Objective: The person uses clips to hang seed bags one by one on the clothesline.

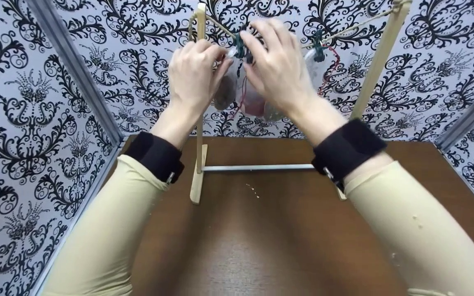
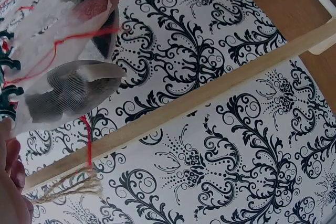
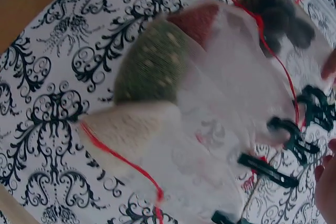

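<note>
Sheer drawstring pouches hang by dark green clothespins from a cord strung between two wooden posts. In the head view, my left hand [image 1: 191, 72] pinches the whitish top of the leftmost pouch [image 1: 224, 92], beside a clothespin [image 1: 239, 45]. My right hand [image 1: 280, 68] curls its finger and thumb about the clothespins there; its fingertips are partly hidden. The left wrist view shows that pouch [image 2: 73, 90] with dark contents. In the right wrist view hang a pouch with green contents [image 3: 152, 64], one with cream contents [image 3: 123, 129] and one with red contents [image 3: 197, 24]. Red drawstrings [image 3: 123, 158] dangle from them.
The left post [image 1: 200, 123] and right post [image 1: 379, 61] stand on a brown table [image 1: 237, 246], joined low by a pale rod [image 1: 257, 167]. Another clothespin [image 1: 318, 45] grips the cord to the right. Patterned walls [image 1: 35, 123] enclose the back and sides.
</note>
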The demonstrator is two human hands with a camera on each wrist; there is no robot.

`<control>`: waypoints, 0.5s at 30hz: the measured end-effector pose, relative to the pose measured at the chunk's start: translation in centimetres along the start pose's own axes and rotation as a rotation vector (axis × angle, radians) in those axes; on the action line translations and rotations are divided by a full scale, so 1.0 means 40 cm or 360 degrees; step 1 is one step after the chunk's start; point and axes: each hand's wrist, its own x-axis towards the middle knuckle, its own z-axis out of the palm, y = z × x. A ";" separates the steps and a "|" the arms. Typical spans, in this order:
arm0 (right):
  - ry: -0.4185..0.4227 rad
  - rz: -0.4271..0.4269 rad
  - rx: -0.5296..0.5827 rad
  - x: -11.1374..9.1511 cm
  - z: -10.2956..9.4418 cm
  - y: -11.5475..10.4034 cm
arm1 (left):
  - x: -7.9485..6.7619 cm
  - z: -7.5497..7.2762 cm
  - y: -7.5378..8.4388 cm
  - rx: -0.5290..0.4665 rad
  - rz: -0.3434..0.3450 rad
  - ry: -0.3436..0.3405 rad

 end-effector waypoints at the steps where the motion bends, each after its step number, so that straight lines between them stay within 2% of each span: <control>1: 0.0067 -0.0017 -0.0012 -0.017 0.012 -0.005 | -0.006 -0.001 0.000 0.0006 0.0015 -0.0001; 5: 0.0282 -0.0042 0.0078 -0.106 0.060 -0.042 | -0.038 -0.009 0.006 0.0049 0.0077 -0.0008; 8: 0.0323 -0.0011 0.0190 -0.191 0.090 -0.076 | -0.075 -0.012 0.017 0.0074 0.0135 0.0018; 11: 0.0240 0.0055 0.0282 -0.275 0.112 -0.100 | -0.127 -0.011 0.030 0.0059 0.0169 0.0034; 15: 0.0018 0.0171 0.0366 -0.383 0.129 -0.104 | -0.223 -0.002 0.044 -0.0015 0.0172 -0.0012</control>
